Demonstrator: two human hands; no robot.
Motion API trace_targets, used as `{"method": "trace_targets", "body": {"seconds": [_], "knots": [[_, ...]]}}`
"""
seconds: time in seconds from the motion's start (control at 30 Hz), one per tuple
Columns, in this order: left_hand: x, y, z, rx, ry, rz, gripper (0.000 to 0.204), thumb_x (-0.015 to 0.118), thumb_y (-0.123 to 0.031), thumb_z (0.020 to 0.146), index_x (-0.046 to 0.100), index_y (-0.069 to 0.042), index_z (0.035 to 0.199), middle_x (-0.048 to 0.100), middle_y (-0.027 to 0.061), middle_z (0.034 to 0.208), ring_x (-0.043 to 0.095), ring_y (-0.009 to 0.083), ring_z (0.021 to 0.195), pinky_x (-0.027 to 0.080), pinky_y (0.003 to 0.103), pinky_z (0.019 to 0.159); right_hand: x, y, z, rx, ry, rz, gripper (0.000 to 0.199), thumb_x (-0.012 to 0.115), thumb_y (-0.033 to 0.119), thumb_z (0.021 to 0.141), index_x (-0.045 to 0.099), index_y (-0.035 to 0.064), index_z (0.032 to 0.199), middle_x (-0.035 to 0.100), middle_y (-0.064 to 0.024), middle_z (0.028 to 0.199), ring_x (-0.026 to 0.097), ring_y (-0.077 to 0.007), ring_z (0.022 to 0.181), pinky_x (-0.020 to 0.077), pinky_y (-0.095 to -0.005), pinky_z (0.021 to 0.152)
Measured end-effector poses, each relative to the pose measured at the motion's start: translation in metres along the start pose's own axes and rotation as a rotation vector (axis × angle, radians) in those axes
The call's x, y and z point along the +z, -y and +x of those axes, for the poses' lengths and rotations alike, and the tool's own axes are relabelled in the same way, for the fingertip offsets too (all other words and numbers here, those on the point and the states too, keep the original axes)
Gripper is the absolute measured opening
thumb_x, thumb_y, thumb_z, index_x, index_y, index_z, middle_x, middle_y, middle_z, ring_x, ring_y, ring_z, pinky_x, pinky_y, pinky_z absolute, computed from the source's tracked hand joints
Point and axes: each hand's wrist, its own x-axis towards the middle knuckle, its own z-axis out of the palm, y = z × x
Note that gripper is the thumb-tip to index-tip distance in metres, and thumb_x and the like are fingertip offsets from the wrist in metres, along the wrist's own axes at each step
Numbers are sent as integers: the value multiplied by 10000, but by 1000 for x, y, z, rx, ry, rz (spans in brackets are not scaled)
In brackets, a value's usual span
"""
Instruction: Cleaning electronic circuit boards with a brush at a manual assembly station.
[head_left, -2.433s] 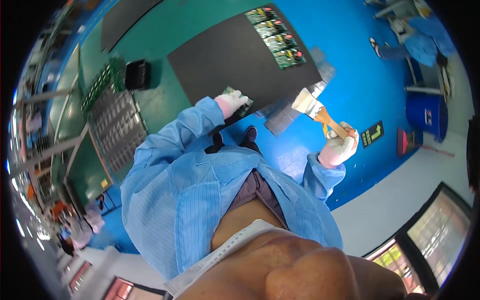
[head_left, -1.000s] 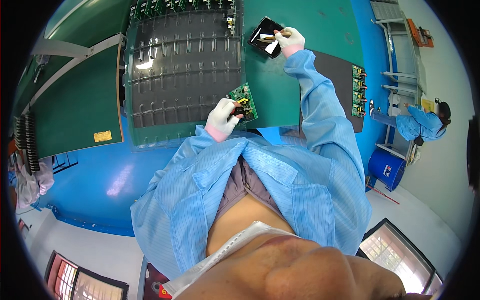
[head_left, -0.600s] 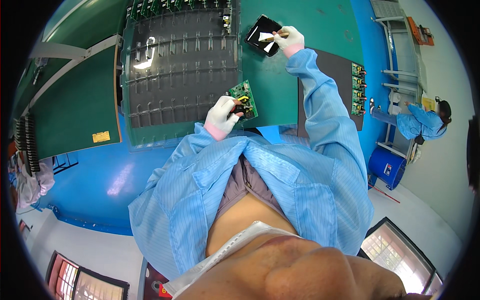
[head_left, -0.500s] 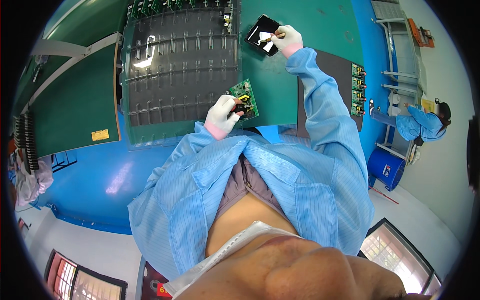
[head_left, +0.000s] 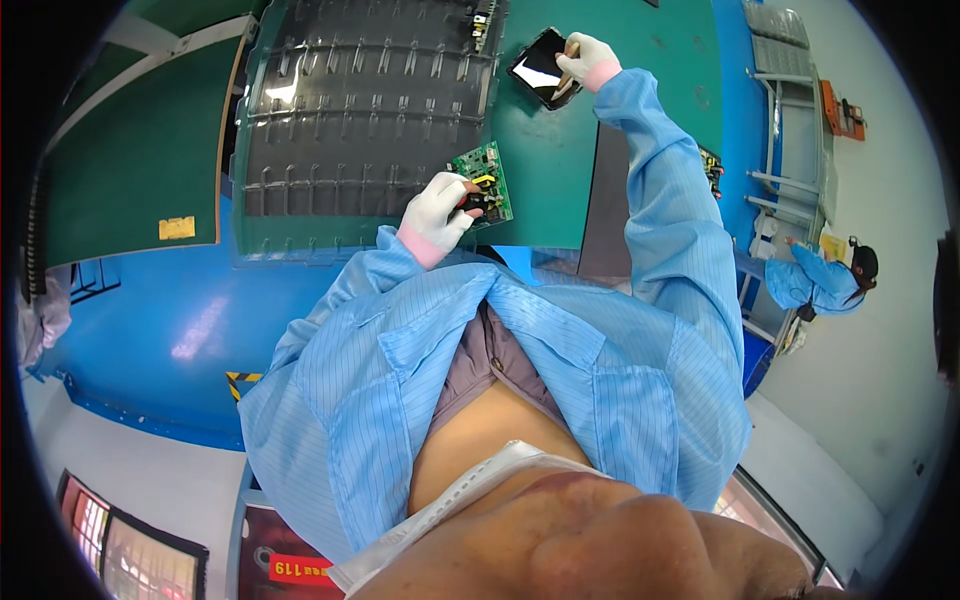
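My left hand, in a white glove with bare fingertips, is closed on a green circuit board with black and yellow components. The board is tilted slightly over the near right corner of the clear plastic tray. Farther off to the right, my right hand is gloved the same way and closed at a shallow black dish. It pinches a thin tan stick, whose lower end dips into the dish. A bright white reflection fills part of the dish, and I cannot make out the tip of the stick.
The large clear tray has rows of slots, with a board standing at its far right. A dark mat lies on the green table beside my right arm, boards at its edge. Another person stands at right.
My right hand has shifted slightly right and farther away with the stick, now lower over the dish. My left hand still grips the circuit board. The view has tilted a little.
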Motion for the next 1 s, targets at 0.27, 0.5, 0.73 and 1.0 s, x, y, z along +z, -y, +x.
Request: {"method": "trace_targets", "body": {"seconds": [0.27,0.5,0.73,1.0], "knots": [[-9,3,-10,-18,-77,-25,339,590,69,637,556,-13,964,533,57,977,492,168,673,428,254,620,-20,18,13,-5,-17,146,215,617,269,748,563,61,743,597,-38,688,545,-181,611,445,-269,592],[-16,-6,-2,-27,-79,-6,334,594,71,639,558,-12,961,533,58,972,499,164,682,431,250,617,3,2,8,-16,57,-1,243,634,289,761,554,63,723,594,-33,684,528,-162,600,428,-262,566],[-40,-17,19,-46,-177,28,379,616,52,646,548,-32,1009,542,57,950,522,175,703,444,255,641,-66,33,-44,40,-188,391,143,597,114,779,590,8,873,645,-47,773,560,-122,635,422,-201,581],[-83,-58,51,61,-147,276,499,640,31,650,501,-72,1118,571,49,923,562,197,722,458,279,661,-95,95,-204,-210,-597,1233,191,595,108,833,556,-25,964,582,-203,994,603,-248,694,513,-310,652]]}}
